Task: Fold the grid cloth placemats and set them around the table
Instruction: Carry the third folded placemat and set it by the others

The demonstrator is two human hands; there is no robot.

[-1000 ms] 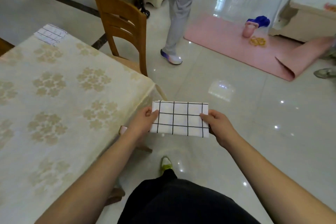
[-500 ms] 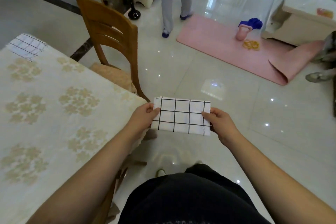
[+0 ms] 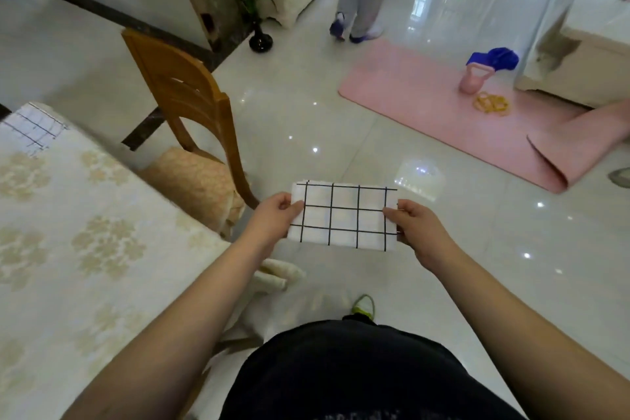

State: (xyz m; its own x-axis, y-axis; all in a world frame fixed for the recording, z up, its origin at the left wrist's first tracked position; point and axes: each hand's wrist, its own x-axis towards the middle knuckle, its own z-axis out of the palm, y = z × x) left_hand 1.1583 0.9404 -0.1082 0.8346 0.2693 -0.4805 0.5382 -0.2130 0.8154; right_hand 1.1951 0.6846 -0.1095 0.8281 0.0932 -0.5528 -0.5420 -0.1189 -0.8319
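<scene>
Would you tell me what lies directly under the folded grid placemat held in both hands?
Under the folded placemat, held by the left hand and right hand, only glossy floor tile shows around it. The patch directly beneath is covered.

Bare forearms, no sleeves; black trousers [image 3: 358, 375]; one shoe [image 3: 364, 304] showing, white with yellow-green trim.
</scene>
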